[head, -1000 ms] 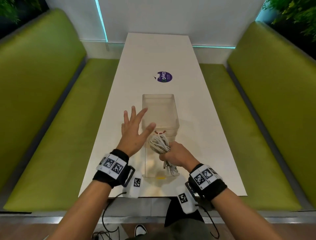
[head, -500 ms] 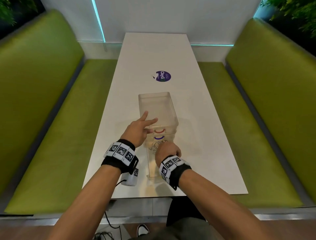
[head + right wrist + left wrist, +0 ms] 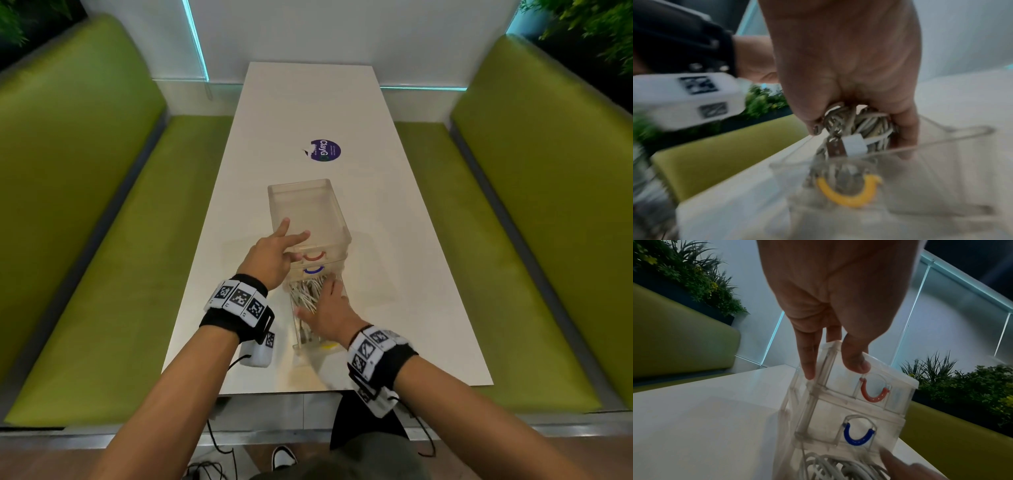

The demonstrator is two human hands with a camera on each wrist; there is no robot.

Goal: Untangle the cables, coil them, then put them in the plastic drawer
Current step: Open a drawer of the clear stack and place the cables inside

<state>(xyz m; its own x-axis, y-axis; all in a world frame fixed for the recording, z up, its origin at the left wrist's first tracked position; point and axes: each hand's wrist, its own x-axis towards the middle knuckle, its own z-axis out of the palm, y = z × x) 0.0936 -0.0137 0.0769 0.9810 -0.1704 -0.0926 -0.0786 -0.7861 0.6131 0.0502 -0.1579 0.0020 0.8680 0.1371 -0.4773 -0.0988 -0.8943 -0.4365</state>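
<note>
While your left hand (image 3: 270,255) steadies the clear plastic drawer unit (image 3: 310,219) with straight fingers, your right hand (image 3: 849,68) clamps the springy white cable coil (image 3: 859,126) — light, slippery — inside the pulled-out yellow-handled drawer (image 3: 941,170); grip across all loops.

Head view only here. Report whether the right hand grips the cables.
Observer: Yes. The right wrist view shows the right hand curled round the cables at the rim of the drawer.
Operator: Describe the loose end.
Observer: A white plug sits at the coil's front.
Operator: Now the left hand.
Observer: In the left wrist view, a fingertip of the left hand rests on the unit, above the red handle.
</note>
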